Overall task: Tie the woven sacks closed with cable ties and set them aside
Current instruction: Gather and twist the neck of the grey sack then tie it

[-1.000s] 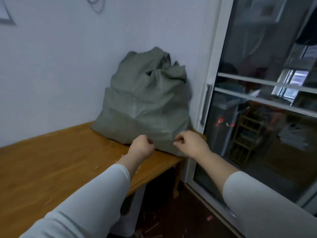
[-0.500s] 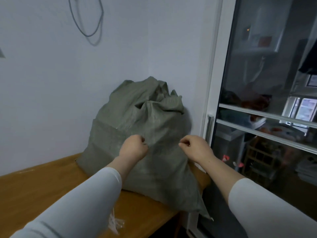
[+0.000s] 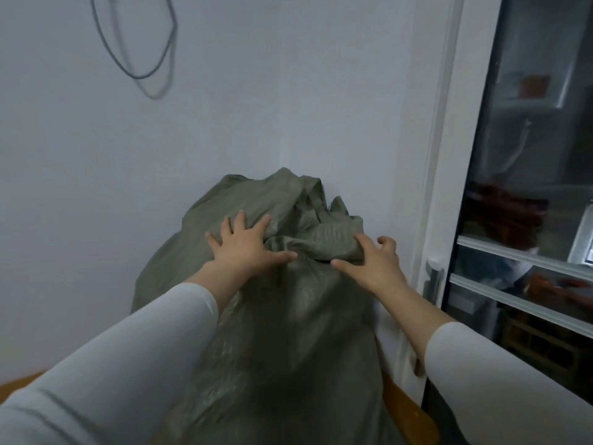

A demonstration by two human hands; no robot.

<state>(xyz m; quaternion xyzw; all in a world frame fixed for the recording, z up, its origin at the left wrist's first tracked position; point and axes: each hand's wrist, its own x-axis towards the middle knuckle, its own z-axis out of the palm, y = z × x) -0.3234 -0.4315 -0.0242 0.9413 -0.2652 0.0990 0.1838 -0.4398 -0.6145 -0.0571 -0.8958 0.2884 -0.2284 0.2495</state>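
Observation:
A full grey-green woven sack stands on the wooden table against the white wall, its crumpled mouth bunched at the top. My left hand lies spread flat on the upper left of the sack, fingers straight. My right hand reaches the folded top at the right, thumb and fingers spread, loosely bent, touching the fabric. No cable tie is in view.
A white door frame with a metal handle stands just right of the sack, with a dark glass pane beyond it. A grey cable loop hangs on the wall above left.
Both hands were fists gripping the sack's lower fabric; they have let go, opened and moved up to its top. The view has closed in on the sack.

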